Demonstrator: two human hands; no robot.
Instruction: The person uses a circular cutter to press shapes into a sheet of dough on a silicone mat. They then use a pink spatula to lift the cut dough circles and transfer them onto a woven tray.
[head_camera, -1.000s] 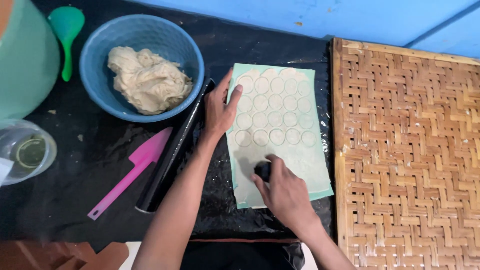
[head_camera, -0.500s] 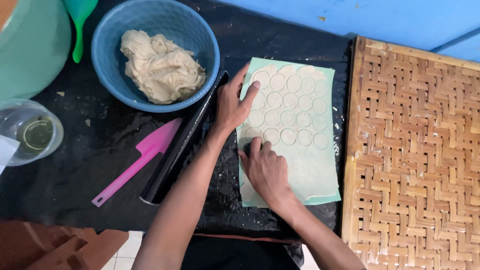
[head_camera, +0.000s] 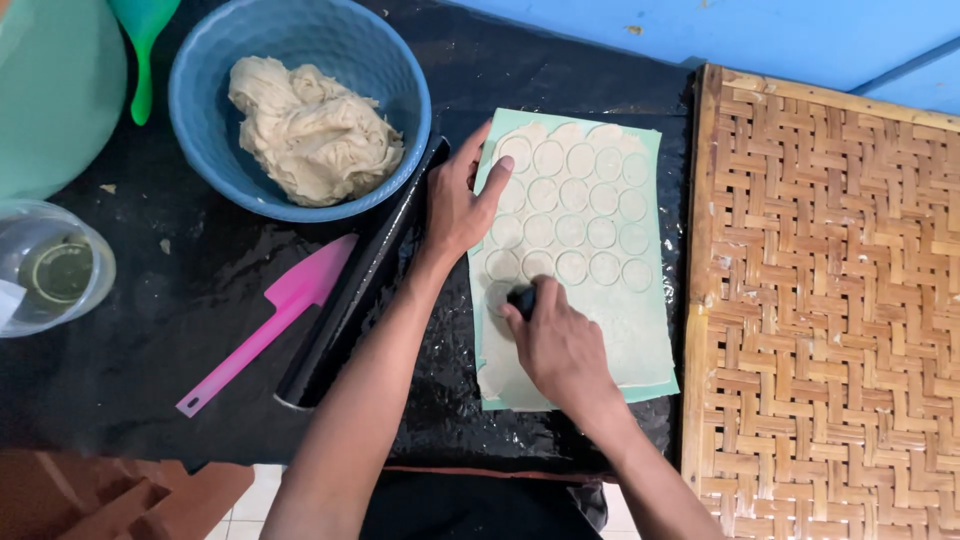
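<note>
A thin sheet of pale dough (head_camera: 600, 330) lies on a light green mat (head_camera: 655, 385) on the black table. Rows of round cut marks cover its upper part. My left hand (head_camera: 458, 205) rests flat at the sheet's left edge, thumb and fingers spread onto the dough. My right hand (head_camera: 555, 345) presses a small dark round cutter (head_camera: 521, 298) into the dough at the left end of the lowest row of circles. Most of the cutter is hidden under my fingers.
A blue bowl (head_camera: 205, 150) holding a lump of dough (head_camera: 312, 130) stands at upper left. A black rolling pin (head_camera: 345, 305) and a pink scraper (head_camera: 270, 318) lie beside the mat. A woven bamboo tray (head_camera: 830, 300) fills the right. A glass jar (head_camera: 45, 270) and green container (head_camera: 50, 80) sit far left.
My right hand has shifted the cutter leftward along the lowest row, toward the sheet's left edge. The left hand has stayed on the sheet's left side. The camera has moved in closer.
</note>
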